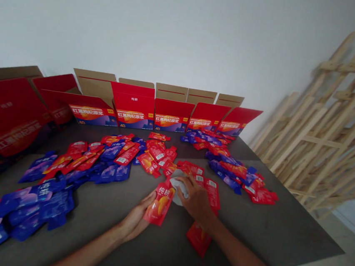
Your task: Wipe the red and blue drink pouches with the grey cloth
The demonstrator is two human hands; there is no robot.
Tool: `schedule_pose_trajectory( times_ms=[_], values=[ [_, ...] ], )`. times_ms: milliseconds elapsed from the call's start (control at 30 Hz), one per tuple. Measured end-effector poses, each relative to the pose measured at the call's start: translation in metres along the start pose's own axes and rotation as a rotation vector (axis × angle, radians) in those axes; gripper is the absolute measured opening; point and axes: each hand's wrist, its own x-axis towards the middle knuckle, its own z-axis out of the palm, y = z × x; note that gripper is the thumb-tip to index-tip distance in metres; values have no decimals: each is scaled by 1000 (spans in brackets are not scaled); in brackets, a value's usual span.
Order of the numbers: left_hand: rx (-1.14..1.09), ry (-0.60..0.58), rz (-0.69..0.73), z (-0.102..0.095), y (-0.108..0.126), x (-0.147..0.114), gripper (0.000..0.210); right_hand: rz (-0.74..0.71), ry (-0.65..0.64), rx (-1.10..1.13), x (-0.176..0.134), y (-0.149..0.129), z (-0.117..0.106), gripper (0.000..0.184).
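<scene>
Left grip (138, 218) pinches; right grip (196, 197) curls, palm down.

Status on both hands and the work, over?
Left hand gripping red pouch. Right hand holding pale cloth at its top end. Loose pouches close beyond.

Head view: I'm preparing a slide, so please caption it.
Left hand holds a red pouch while the right hand holds a pale cloth at its upper end, open cartons beyond.

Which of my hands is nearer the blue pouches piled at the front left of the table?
Left. Your left hand is to the right of the blue pouches, apart from them, holding a red pouch; your right hand is farther right, holding a white cloth at that pouch's top.
</scene>
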Motion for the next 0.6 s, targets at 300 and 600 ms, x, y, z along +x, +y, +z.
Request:
schedule_pose_trajectory(
  times_ms=[300, 600],
  values=[
    [-39, -11, 46, -4, -2, 2, 42, -191, -114, 31, -6, 0, 4, 37],
    [-45, 22, 113, -1, 0, 2, 41, -500, -393, 69, -15, -8, 6, 36]
  ],
)
